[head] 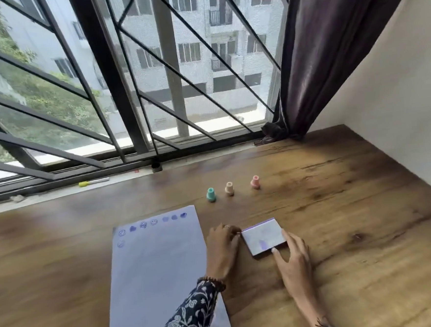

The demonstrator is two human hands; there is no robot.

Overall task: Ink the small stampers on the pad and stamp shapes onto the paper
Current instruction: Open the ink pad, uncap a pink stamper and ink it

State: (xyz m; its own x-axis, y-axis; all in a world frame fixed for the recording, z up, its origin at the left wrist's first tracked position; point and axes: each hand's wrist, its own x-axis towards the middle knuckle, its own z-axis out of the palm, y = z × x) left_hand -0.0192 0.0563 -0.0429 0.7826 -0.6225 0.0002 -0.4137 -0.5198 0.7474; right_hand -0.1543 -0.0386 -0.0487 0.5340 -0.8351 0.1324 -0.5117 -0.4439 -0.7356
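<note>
The ink pad (263, 238), a small flat box with its lid closed, lies on the wooden table right of the paper (156, 277). My left hand (223, 249) touches its left edge with curled fingers. My right hand (294, 262) rests fingertips on its right and near edge. Neither hand lifts it. Three small stampers stand in a row behind: teal (211, 194), cream (229, 188), pink (255, 182). The paper carries a row of purple stamped shapes along its top and more down the left.
A barred window runs along the table's far edge, with a yellow marker (93, 182) on the sill. A dark curtain (312, 62) hangs at the back right, beside a white wall. Bare wood lies right of the pad.
</note>
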